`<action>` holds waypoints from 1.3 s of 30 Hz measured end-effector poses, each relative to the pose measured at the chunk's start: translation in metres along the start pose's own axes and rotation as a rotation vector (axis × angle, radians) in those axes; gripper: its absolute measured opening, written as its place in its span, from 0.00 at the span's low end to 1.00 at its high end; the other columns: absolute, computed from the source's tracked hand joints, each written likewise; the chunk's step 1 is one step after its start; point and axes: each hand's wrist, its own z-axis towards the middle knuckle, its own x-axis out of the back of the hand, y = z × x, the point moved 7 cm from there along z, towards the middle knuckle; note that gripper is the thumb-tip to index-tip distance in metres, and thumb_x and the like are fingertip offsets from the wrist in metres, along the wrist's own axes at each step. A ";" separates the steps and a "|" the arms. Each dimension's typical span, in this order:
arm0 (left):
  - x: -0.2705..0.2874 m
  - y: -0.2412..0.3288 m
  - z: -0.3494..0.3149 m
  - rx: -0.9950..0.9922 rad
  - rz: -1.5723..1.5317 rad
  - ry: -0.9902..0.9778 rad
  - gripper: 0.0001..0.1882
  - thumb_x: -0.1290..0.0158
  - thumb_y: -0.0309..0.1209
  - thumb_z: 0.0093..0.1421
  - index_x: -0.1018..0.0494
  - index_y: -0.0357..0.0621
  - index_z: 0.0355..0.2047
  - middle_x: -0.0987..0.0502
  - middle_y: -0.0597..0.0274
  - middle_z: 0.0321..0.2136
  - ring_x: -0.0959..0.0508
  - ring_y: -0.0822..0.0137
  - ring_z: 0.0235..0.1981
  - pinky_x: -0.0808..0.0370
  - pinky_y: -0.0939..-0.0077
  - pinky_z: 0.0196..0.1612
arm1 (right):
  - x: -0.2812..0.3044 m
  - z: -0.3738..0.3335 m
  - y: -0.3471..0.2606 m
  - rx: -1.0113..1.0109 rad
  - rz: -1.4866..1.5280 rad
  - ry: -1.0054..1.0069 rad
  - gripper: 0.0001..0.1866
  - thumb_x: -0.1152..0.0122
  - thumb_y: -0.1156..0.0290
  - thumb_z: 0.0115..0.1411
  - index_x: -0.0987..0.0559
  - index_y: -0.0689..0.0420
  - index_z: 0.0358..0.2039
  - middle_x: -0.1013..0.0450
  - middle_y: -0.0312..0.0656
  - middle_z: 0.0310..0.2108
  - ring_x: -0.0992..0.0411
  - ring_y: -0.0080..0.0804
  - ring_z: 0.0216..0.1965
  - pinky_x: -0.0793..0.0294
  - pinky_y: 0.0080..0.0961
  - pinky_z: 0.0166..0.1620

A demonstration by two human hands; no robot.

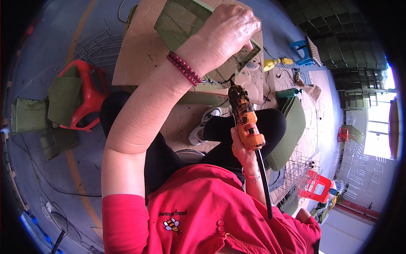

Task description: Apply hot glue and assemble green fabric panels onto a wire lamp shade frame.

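Green fabric piece [177, 25] laid over brown board [137, 55], apparently steadied by left hand [228, 31], fingers curled, exact grip impossible to tell, with orange glue gun [246, 120] clasped in right hand [241, 148] nearside of board.

Brown board [137, 55], green mesh piece [179, 23] on it, blue floor [91, 154] beneath red stool [87, 103]

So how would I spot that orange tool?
Find the red shirt at the bottom. Just above it, the right hand grips the orange tool, dark-smeared toward its tip, with a black rod behind. Its orange sets it apart from the black trousers beside it.
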 end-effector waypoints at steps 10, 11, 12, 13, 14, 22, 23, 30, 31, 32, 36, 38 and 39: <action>-0.004 -0.006 0.002 -0.015 -0.013 0.025 0.18 0.41 0.41 0.56 0.28 0.39 0.37 0.29 0.58 0.33 0.30 0.62 0.40 0.31 0.67 0.49 | -0.004 -0.004 0.016 -0.054 0.035 -0.008 0.15 0.29 0.74 0.54 0.24 0.60 0.40 0.23 0.35 0.31 0.25 0.19 0.31 0.26 0.18 0.36; -0.003 -0.007 0.002 -0.012 -0.002 0.024 0.18 0.41 0.42 0.56 0.28 0.39 0.37 0.30 0.58 0.33 0.30 0.62 0.40 0.31 0.66 0.49 | -0.003 -0.003 0.014 -0.053 0.036 -0.010 0.15 0.29 0.74 0.54 0.24 0.60 0.40 0.23 0.35 0.31 0.25 0.19 0.31 0.26 0.18 0.36; -0.003 -0.008 0.001 -0.009 0.009 0.023 0.18 0.40 0.42 0.56 0.28 0.39 0.36 0.30 0.58 0.32 0.30 0.62 0.39 0.30 0.66 0.49 | -0.002 -0.002 0.009 -0.037 0.036 -0.010 0.15 0.29 0.74 0.54 0.23 0.59 0.40 0.23 0.34 0.31 0.25 0.18 0.31 0.26 0.18 0.36; -0.003 -0.008 0.002 -0.010 0.009 0.024 0.18 0.40 0.42 0.56 0.28 0.39 0.36 0.30 0.58 0.32 0.30 0.62 0.39 0.30 0.66 0.49 | 0.000 -0.001 0.004 -0.021 0.033 -0.007 0.15 0.29 0.74 0.55 0.23 0.59 0.41 0.23 0.34 0.31 0.25 0.18 0.31 0.26 0.18 0.36; -0.003 -0.009 0.002 -0.005 0.013 0.030 0.19 0.40 0.42 0.56 0.28 0.39 0.36 0.30 0.58 0.32 0.30 0.62 0.39 0.30 0.66 0.48 | 0.001 -0.001 0.001 -0.020 0.033 -0.006 0.15 0.29 0.74 0.55 0.23 0.59 0.41 0.23 0.34 0.31 0.25 0.18 0.31 0.26 0.18 0.36; -0.005 -0.011 0.003 0.027 -0.027 -0.026 0.19 0.38 0.43 0.55 0.29 0.40 0.34 0.31 0.59 0.31 0.30 0.63 0.38 0.29 0.66 0.48 | -0.003 -0.011 0.009 -0.257 0.150 -0.135 0.11 0.35 0.73 0.61 0.25 0.57 0.43 0.26 0.33 0.38 0.27 0.22 0.40 0.28 0.22 0.46; -0.006 -0.012 0.004 0.039 -0.033 -0.050 0.19 0.38 0.43 0.55 0.29 0.40 0.34 0.30 0.59 0.31 0.30 0.63 0.38 0.29 0.66 0.48 | -0.002 -0.010 0.008 -0.256 0.151 -0.130 0.11 0.35 0.73 0.61 0.25 0.57 0.43 0.26 0.33 0.38 0.27 0.22 0.40 0.28 0.22 0.46; 0.003 -0.051 0.008 0.120 0.064 -0.105 0.21 0.36 0.48 0.51 0.20 0.40 0.28 0.21 0.55 0.22 0.19 0.59 0.28 0.23 0.66 0.35 | 0.009 0.009 0.002 -0.095 0.365 -0.063 0.07 0.41 0.75 0.62 0.23 0.59 0.42 0.24 0.35 0.38 0.26 0.23 0.43 0.29 0.26 0.50; 0.009 -0.055 0.012 0.103 0.065 -0.096 0.21 0.36 0.48 0.51 0.20 0.40 0.28 0.21 0.55 0.22 0.19 0.59 0.28 0.23 0.66 0.35 | 0.015 0.013 0.002 -0.050 0.544 0.009 0.07 0.43 0.75 0.63 0.23 0.59 0.42 0.24 0.35 0.40 0.26 0.24 0.44 0.29 0.26 0.51; 0.016 -0.068 0.011 0.185 0.018 -0.137 0.21 0.36 0.48 0.52 0.18 0.39 0.28 0.22 0.51 0.20 0.20 0.56 0.25 0.24 0.65 0.32 | 0.022 0.022 -0.002 -0.029 0.393 0.037 0.09 0.44 0.75 0.64 0.23 0.60 0.44 0.24 0.36 0.41 0.26 0.26 0.45 0.30 0.26 0.53; 0.048 -0.102 -0.004 0.366 -0.074 -0.173 0.17 0.37 0.43 0.56 0.17 0.40 0.34 0.28 0.42 0.20 0.29 0.49 0.19 0.31 0.66 0.26 | 0.030 0.080 0.017 -0.039 0.448 0.059 0.13 0.40 0.72 0.63 0.23 0.60 0.47 0.23 0.36 0.41 0.26 0.24 0.44 0.29 0.24 0.51; 0.060 -0.118 -0.015 0.459 -0.144 -0.190 0.15 0.38 0.40 0.59 0.18 0.39 0.37 0.32 0.40 0.21 0.38 0.58 0.17 0.33 0.68 0.24 | 0.027 0.115 0.016 -0.108 0.588 0.026 0.14 0.39 0.69 0.64 0.23 0.61 0.47 0.21 0.39 0.40 0.24 0.24 0.42 0.25 0.22 0.46; 0.063 -0.120 -0.018 0.443 -0.131 -0.187 0.15 0.38 0.40 0.59 0.18 0.39 0.37 0.32 0.40 0.21 0.38 0.58 0.17 0.33 0.68 0.24 | 0.022 0.131 0.017 -0.151 0.766 0.016 0.14 0.40 0.65 0.66 0.23 0.62 0.45 0.21 0.42 0.38 0.22 0.27 0.41 0.23 0.24 0.45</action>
